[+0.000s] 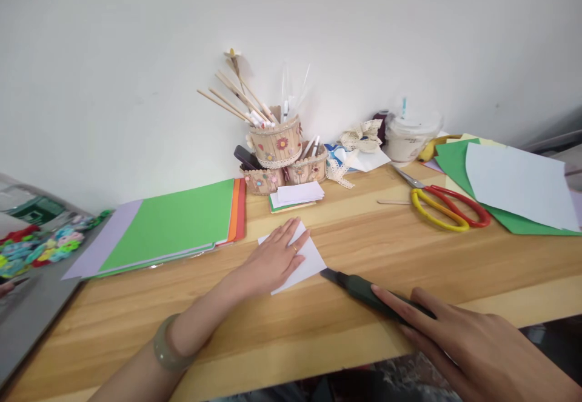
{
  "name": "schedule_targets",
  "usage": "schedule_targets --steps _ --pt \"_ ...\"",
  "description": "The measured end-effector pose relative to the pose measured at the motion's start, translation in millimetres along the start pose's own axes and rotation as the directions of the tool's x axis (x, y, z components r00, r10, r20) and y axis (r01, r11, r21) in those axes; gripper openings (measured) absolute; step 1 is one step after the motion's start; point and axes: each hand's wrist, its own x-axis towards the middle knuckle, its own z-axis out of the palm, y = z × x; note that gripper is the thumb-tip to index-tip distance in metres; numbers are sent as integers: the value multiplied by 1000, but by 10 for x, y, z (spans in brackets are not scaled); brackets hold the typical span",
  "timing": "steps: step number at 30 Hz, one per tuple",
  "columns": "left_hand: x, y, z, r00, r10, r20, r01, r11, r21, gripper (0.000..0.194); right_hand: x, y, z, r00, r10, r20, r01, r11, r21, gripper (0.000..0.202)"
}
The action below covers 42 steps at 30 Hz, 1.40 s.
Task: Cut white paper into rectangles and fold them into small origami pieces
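Note:
My left hand (273,259) lies flat on a small sheet of white paper (311,259), fingers stretched out and pressing it to the wooden table (218,341). A ring and a bracelet are on that hand and wrist. My right hand (459,335) is closed around the handle of a dark green utility knife (364,290). Its dark, narrow tip points left and reaches the right corner of the paper. Part of the handle is hidden under my right fingers.
Behind the paper sit a stack of small paper pieces (300,194) and decorated pen holders (277,141). Coloured sheets (177,226) lie left. Red-and-yellow scissors (448,205), a lidded cup (409,138) and more sheets (518,177) are right. Crocheted flowers (54,244) lie far left.

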Motion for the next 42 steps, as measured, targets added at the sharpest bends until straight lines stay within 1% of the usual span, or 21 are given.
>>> schedule_targets --steps 5,13,20,23,26,29,33,38,42 --pt "0 8 -10 1000 0 14 -1 1000 21 51 38 -17 -7 999 -13 32 14 999 -36 45" --pt "-6 3 0 1000 12 -18 -12 1000 15 50 134 16 108 996 35 86 -28 997 -78 45" --pt "-1 -20 70 999 -24 -40 26 999 42 57 295 48 141 985 63 161 -44 992 -118 46" --pt "7 -21 75 1000 -17 -25 19 998 65 57 367 67 166 980 85 182 -58 987 -148 47" --pt "4 -25 74 1000 -20 -10 20 999 45 60 466 85 184 972 107 208 -69 981 -180 50" --pt "-5 -30 79 999 -28 -22 28 1000 14 61 580 97 182 964 119 239 -70 977 -202 49" --pt "-12 -28 81 999 -49 -11 49 999 -10 63 689 98 158 951 146 273 -94 976 -197 47" --pt "-8 -20 66 998 -59 14 60 998 -25 63 704 90 152 938 171 302 -118 976 -185 47" --pt "-12 -31 79 999 -31 -13 31 999 -24 62 651 91 177 942 166 293 -110 974 -200 49"
